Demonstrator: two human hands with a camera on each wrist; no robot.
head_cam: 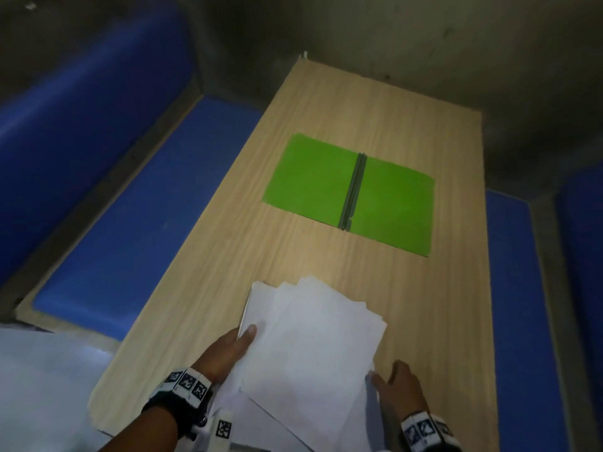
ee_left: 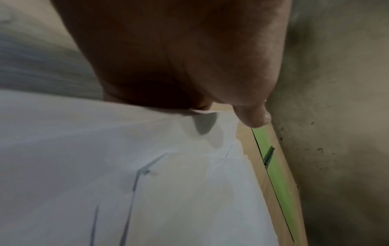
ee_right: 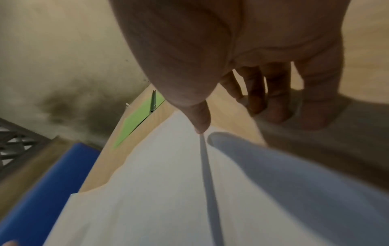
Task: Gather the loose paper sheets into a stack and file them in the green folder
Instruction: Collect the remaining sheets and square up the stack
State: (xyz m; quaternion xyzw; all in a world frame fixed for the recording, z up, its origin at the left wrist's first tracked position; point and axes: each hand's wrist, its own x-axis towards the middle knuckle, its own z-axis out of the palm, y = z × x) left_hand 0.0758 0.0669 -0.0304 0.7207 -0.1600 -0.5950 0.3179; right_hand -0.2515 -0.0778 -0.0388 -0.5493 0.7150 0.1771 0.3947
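Paper sheets (head_cam: 313, 340), fanned and uneven, lying at the near end of the surface (head_cam: 450, 321), far corners splayed apart, not yet squared into a stack. Left hand (head_cam: 228, 350) gripping the left edge of the sheets, thumb on top, fingers hidden beneath. Right hand (head_cam: 399, 380) just beside the sheets' right edge, near their near-right corner, fingers relaxed and extended, resting on the surface, holding nothing; thumb tip at the paper edge in the right wrist view, actual contact hard to tell.

Green folder (head_cam: 349, 194) lying open and flat toward the far end of the surface, well apart from the sheets, straight ahead of both hands and slightly to the right. Dark spine (head_cam: 354, 190) running near to far, roughly along the long edges of the surface; one cover to each side of it. Long axis of the sheets likewise running near to far, tilted a little left.

Probable next move: squaring the edges between both hands, then carrying the stack forward onto one cover. Right hand slightly nearer the right cover; left hand alone with a real hold. Little turning likely needed, long axes being nearly parallel.
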